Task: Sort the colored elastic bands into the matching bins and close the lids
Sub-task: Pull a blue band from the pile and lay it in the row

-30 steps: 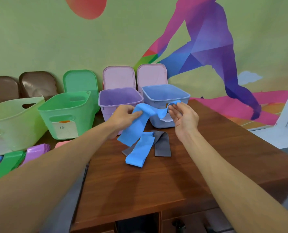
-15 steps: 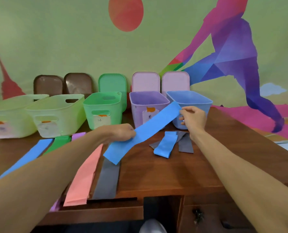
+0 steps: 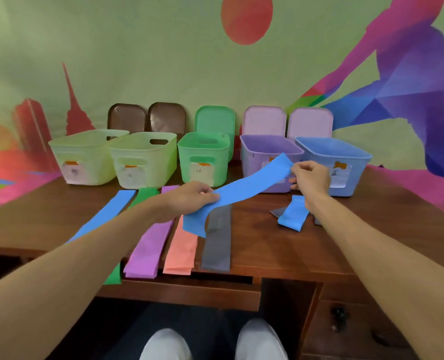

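The wooden table [image 3: 267,245] bears five open bins [image 3: 202,162] and loose elastic bands [image 3: 148,250] lying flat.

This looks like a sports or activity room fitted out with office furniture. The back wall is one big painted mural [image 3: 317,94] — a purple-and-blue running figure [image 3: 410,81] at the upper right, a red ball [image 3: 246,16] at top centre, red towers [image 3: 70,107] on the left. Under it stands a dark wooden desk [image 3: 267,245] with a drawer [image 3: 358,331] at the lower right. Along the desk's far edge runs a row of labelled plastic bins [image 3: 187,165] — flat stretch bands [image 3: 148,250] lie in front of them.
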Demonstrator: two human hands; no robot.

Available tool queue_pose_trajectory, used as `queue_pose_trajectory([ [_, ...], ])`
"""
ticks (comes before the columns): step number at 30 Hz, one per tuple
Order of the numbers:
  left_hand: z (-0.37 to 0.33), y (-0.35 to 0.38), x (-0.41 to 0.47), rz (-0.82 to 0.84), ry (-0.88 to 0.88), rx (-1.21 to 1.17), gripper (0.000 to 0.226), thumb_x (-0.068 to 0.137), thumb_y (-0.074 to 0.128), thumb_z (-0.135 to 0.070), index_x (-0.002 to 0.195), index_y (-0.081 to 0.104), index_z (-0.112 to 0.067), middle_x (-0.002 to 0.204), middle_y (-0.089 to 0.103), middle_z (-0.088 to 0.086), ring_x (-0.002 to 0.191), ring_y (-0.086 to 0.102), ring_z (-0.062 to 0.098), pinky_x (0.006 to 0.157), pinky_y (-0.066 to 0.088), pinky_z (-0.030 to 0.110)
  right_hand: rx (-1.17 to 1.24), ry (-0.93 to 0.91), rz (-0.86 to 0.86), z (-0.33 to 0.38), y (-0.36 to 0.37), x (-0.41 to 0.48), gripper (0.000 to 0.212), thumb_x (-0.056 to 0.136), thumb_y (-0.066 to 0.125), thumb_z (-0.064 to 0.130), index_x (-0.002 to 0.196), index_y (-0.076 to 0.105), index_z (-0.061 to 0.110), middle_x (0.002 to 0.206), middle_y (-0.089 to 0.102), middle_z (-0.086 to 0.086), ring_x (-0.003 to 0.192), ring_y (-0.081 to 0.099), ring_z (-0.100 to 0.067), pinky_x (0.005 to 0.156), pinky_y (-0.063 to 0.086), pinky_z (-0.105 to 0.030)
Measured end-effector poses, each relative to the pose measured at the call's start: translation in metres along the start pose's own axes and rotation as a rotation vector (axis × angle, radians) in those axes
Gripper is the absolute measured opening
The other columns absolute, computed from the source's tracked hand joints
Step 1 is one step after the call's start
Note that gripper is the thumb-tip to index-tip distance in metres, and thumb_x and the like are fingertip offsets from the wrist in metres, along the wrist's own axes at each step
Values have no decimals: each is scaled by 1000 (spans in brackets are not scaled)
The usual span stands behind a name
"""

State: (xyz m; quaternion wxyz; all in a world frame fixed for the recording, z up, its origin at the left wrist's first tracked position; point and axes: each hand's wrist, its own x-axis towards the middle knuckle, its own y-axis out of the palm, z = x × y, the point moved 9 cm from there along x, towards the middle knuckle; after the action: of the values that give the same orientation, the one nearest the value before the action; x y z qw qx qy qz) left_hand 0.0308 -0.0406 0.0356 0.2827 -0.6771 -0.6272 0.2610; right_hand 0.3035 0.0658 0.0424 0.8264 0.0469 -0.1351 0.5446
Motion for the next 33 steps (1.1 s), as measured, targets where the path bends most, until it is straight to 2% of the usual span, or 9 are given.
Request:
queue_pose_trajectory([
  [3, 25, -3, -25, 132, -113, -125, 13, 95, 52, -17, 86, 56, -9, 83, 57, 5, 70, 55, 14, 63, 44, 22, -102, -84, 71, 7, 25, -10, 11, 85, 62, 11, 93, 69, 11, 84, 69, -7, 55, 59, -14, 48, 50, -22],
  [6, 56, -14, -50, 184, -182, -133, 13, 95, 54, -15, 84, 60, -11, 79, 59, 1, 66, 57, 8, 53, 44, 15, -177, -165, 138, 16, 62, -18, 10, 83, 63, 9, 88, 71, 10, 81, 69, -7, 63, 63, -19, 58, 56, -33],
  [10, 99, -38, -74, 75, -243, -259, 10, 93, 57, -16, 95, 63, -7, 86, 62, 5, 72, 59, 13, 60, 48, 21, -262, -265, 232, 32, 118, -31, 11, 80, 63, 10, 86, 72, 12, 75, 69, -8, 66, 63, -18, 64, 51, -28],
  [14, 132, -64, -94, -58, -280, -307, 12, 92, 60, -17, 99, 64, -8, 72, 66, 0, 60, 62, 10, 53, 49, 22, -310, -357, 334, 48, 180, -46, 13, 77, 66, 10, 87, 74, 11, 83, 72, -5, 76, 64, -16, 75, 52, -29],
  [17, 155, -80, -107, -94, -302, -341, 18, 91, 61, -18, 103, 62, -5, 84, 67, 10, 68, 62, 17, 57, 51, 27, -323, -402, 391, 57, 225, -62, 14, 75, 66, 10, 85, 75, 11, 83, 74, -9, 75, 64, -16, 80, 55, -35],
  [24, 212, -112, -138, -226, -384, -461, 23, 90, 62, -14, 105, 62, 3, 73, 65, 6, 55, 59, 12, 45, 47, 22, -450, -509, 550, 67, 327, -113, 16, 79, 63, 13, 88, 75, 16, 89, 73, -4, 89, 65, -19, 77, 49, -26],
  [26, 224, -119, -144, -283, -389, -504, 23, 91, 61, -12, 106, 61, 5, 71, 64, 7, 51, 56, 11, 40, 44, 19, -480, -520, 594, 65, 353, -126, 18, 80, 61, 14, 89, 76, 18, 90, 73, -4, 91, 66, -21, 80, 52, -30],
  [31, 246, -122, -151, -320, -406, -520, 19, 90, 63, -16, 102, 63, -2, 80, 68, 13, 66, 59, 23, 46, 45, 25, -594, -608, 673, 59, 403, -150, 21, 83, 56, 14, 92, 74, 19, 98, 72, -5, 95, 63, -25, 76, 50, -30],
  [33, 254, -121, -151, -324, -413, -526, 19, 89, 64, -17, 101, 64, -3, 78, 68, 12, 62, 57, 20, 42, 43, 23, -639, -658, 691, 55, 419, -156, 21, 84, 55, 13, 92, 73, 17, 97, 71, -7, 92, 63, -27, 74, 48, -30],
])
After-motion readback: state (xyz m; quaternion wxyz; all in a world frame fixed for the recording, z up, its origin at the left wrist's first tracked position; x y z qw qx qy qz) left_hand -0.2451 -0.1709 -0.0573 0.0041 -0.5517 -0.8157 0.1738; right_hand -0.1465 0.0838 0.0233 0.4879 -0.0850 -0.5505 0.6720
